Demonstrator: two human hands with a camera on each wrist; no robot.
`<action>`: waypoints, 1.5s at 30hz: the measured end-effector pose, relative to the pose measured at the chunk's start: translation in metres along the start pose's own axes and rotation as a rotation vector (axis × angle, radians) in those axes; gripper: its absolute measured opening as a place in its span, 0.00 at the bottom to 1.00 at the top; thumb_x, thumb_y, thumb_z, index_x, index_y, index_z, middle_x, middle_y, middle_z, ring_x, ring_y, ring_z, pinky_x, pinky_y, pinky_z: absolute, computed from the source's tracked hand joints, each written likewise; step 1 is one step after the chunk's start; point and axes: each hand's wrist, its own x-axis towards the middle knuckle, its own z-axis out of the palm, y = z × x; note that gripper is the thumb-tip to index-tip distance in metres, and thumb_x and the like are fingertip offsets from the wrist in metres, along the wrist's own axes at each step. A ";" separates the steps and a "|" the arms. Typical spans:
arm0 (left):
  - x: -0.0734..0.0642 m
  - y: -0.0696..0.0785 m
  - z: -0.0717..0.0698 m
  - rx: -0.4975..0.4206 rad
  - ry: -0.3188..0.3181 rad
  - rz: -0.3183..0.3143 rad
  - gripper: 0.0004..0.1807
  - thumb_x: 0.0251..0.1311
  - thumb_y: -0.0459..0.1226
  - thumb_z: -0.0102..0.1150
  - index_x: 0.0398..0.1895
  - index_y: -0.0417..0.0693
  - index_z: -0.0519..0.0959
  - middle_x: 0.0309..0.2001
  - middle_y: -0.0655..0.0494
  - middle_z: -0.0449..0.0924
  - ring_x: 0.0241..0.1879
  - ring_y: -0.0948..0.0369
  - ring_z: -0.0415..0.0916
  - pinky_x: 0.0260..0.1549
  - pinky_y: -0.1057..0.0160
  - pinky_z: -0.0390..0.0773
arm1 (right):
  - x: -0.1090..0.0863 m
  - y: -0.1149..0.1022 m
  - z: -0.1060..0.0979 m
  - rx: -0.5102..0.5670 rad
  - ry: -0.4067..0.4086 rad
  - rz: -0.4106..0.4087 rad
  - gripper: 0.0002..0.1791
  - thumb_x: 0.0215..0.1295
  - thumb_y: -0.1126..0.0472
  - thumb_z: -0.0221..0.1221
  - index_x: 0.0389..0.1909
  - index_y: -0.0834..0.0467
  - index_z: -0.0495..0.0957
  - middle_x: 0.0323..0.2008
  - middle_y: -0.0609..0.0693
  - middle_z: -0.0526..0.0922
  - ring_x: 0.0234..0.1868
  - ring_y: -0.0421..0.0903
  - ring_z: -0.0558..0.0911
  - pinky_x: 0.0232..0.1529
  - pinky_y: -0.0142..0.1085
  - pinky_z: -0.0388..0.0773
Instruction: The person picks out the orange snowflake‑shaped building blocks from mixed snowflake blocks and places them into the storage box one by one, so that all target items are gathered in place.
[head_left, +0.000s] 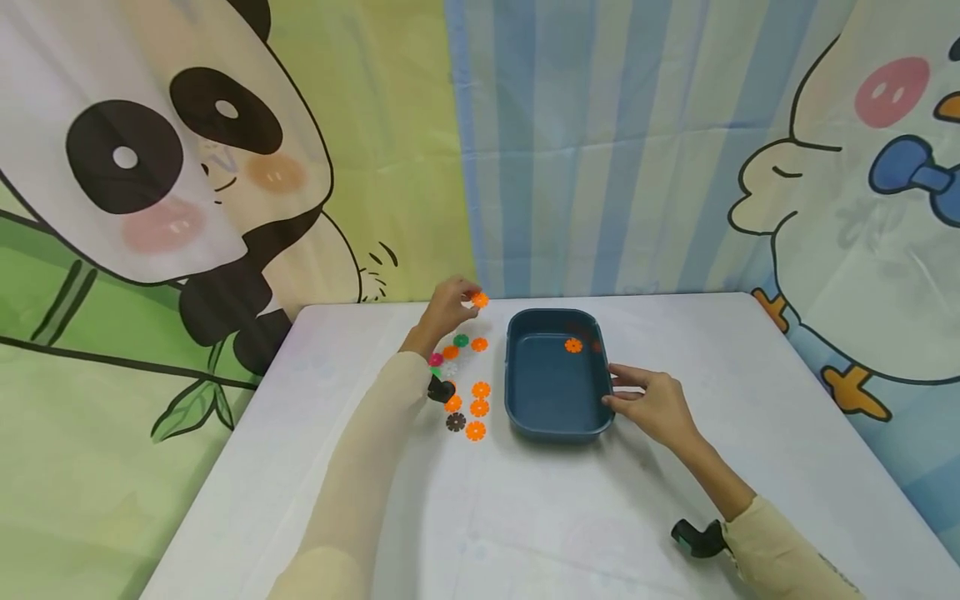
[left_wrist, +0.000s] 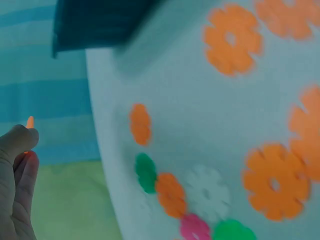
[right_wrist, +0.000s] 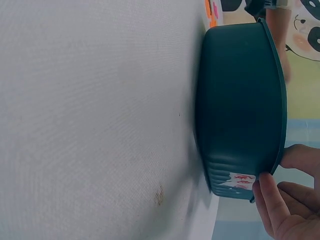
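Observation:
My left hand point(head_left: 447, 308) pinches an orange flower-shaped disc point(head_left: 480, 299) between thumb and fingers, above the table's far edge. In the left wrist view that disc point(left_wrist: 30, 122) shows edge-on at the fingertips. My right hand point(head_left: 654, 406) grips the rim of a dark blue rectangular bin point(head_left: 557, 387) at its right side. The right wrist view has the thumb and fingers point(right_wrist: 270, 192) at the rim near a label. Inside the bin lies one orange disc point(head_left: 573, 345). Several flower-shaped discs lie left of the bin, among them an orange one point(head_left: 476, 431) and a black one point(head_left: 455, 422).
The white table point(head_left: 600, 517) ends just behind the bin, against a cartoon-printed curtain point(head_left: 630, 150). Green point(head_left: 461, 340), pink point(head_left: 436, 360) and clear point(head_left: 450, 367) discs lie near my left forearm. A black wrist camera point(head_left: 699, 539) sits by my right sleeve.

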 end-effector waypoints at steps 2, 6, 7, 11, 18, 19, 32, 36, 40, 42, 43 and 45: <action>0.007 0.013 -0.002 -0.066 0.031 0.005 0.19 0.52 0.25 0.67 0.50 0.33 0.81 0.46 0.42 0.76 0.45 0.50 0.78 0.50 0.59 0.78 | 0.000 0.000 -0.001 -0.004 -0.001 -0.003 0.31 0.55 0.67 0.70 0.62 0.63 0.75 0.50 0.63 0.82 0.44 0.53 0.86 0.37 0.35 0.83; 0.018 0.040 0.000 -0.150 0.074 0.008 0.18 0.53 0.25 0.66 0.49 0.33 0.81 0.46 0.42 0.76 0.46 0.50 0.78 0.50 0.60 0.79 | 0.001 -0.001 -0.002 -0.012 -0.004 -0.007 0.31 0.55 0.67 0.70 0.62 0.63 0.75 0.50 0.63 0.82 0.44 0.53 0.86 0.37 0.35 0.83; 0.021 0.045 0.002 -0.157 0.087 0.013 0.18 0.53 0.25 0.66 0.49 0.33 0.81 0.46 0.42 0.77 0.46 0.51 0.78 0.50 0.60 0.79 | 0.001 -0.001 -0.002 -0.014 -0.005 -0.009 0.31 0.55 0.66 0.70 0.62 0.63 0.75 0.50 0.63 0.82 0.44 0.52 0.86 0.37 0.35 0.83; 0.031 0.066 0.013 -0.228 0.130 0.028 0.16 0.53 0.25 0.65 0.47 0.33 0.82 0.45 0.42 0.77 0.45 0.51 0.79 0.48 0.64 0.79 | 0.001 0.000 -0.002 -0.015 -0.002 -0.014 0.31 0.55 0.66 0.70 0.62 0.62 0.75 0.50 0.62 0.82 0.43 0.52 0.86 0.37 0.35 0.83; 0.043 0.095 0.041 -0.410 0.223 0.038 0.16 0.52 0.24 0.66 0.47 0.32 0.82 0.44 0.42 0.76 0.46 0.53 0.78 0.47 0.67 0.79 | 0.001 0.001 -0.001 -0.012 -0.008 0.008 0.31 0.55 0.66 0.70 0.62 0.63 0.75 0.49 0.63 0.82 0.44 0.52 0.86 0.37 0.35 0.83; 0.044 0.099 0.044 -0.431 0.233 0.036 0.16 0.53 0.25 0.66 0.47 0.32 0.82 0.44 0.43 0.76 0.46 0.53 0.78 0.47 0.67 0.79 | 0.001 0.001 0.000 -0.011 -0.006 0.009 0.31 0.55 0.66 0.70 0.62 0.63 0.75 0.49 0.63 0.82 0.44 0.52 0.86 0.37 0.35 0.83; 0.032 0.110 0.094 -0.528 0.220 -0.013 0.17 0.55 0.28 0.68 0.50 0.35 0.81 0.46 0.47 0.76 0.48 0.57 0.78 0.48 0.68 0.78 | 0.000 -0.002 0.001 -0.006 -0.005 0.017 0.32 0.55 0.66 0.70 0.63 0.63 0.74 0.49 0.63 0.82 0.44 0.52 0.86 0.38 0.35 0.83; 0.026 0.105 0.103 -0.475 0.169 -0.018 0.17 0.55 0.28 0.67 0.50 0.36 0.81 0.46 0.47 0.76 0.48 0.58 0.78 0.48 0.70 0.78 | 0.000 -0.002 0.001 -0.004 -0.006 0.016 0.32 0.55 0.66 0.70 0.63 0.62 0.74 0.49 0.63 0.82 0.44 0.52 0.86 0.38 0.35 0.83; 0.020 0.099 0.109 -0.427 0.085 -0.023 0.17 0.56 0.29 0.67 0.50 0.38 0.81 0.46 0.48 0.77 0.46 0.60 0.80 0.46 0.72 0.77 | 0.001 -0.001 0.000 -0.005 -0.009 0.018 0.32 0.55 0.66 0.70 0.63 0.62 0.74 0.50 0.62 0.82 0.44 0.52 0.86 0.38 0.35 0.83; 0.018 0.096 0.112 -0.389 0.015 -0.024 0.17 0.56 0.30 0.68 0.51 0.40 0.82 0.46 0.50 0.77 0.45 0.61 0.80 0.45 0.73 0.78 | 0.001 -0.001 0.000 -0.004 -0.014 0.021 0.32 0.55 0.65 0.70 0.63 0.62 0.74 0.50 0.62 0.82 0.44 0.52 0.86 0.38 0.35 0.83; 0.017 0.094 0.113 -0.364 -0.024 -0.017 0.18 0.56 0.31 0.68 0.51 0.41 0.82 0.47 0.51 0.78 0.45 0.61 0.80 0.45 0.73 0.77 | 0.001 -0.001 -0.001 -0.004 -0.017 0.021 0.32 0.55 0.65 0.70 0.63 0.62 0.74 0.50 0.62 0.82 0.44 0.52 0.86 0.38 0.35 0.83; 0.017 0.093 0.116 -0.316 -0.105 0.000 0.18 0.56 0.32 0.69 0.51 0.42 0.82 0.47 0.52 0.78 0.45 0.62 0.80 0.44 0.73 0.77 | 0.002 -0.001 -0.001 -0.002 -0.017 0.018 0.32 0.55 0.65 0.70 0.63 0.62 0.74 0.50 0.62 0.82 0.44 0.52 0.86 0.38 0.36 0.83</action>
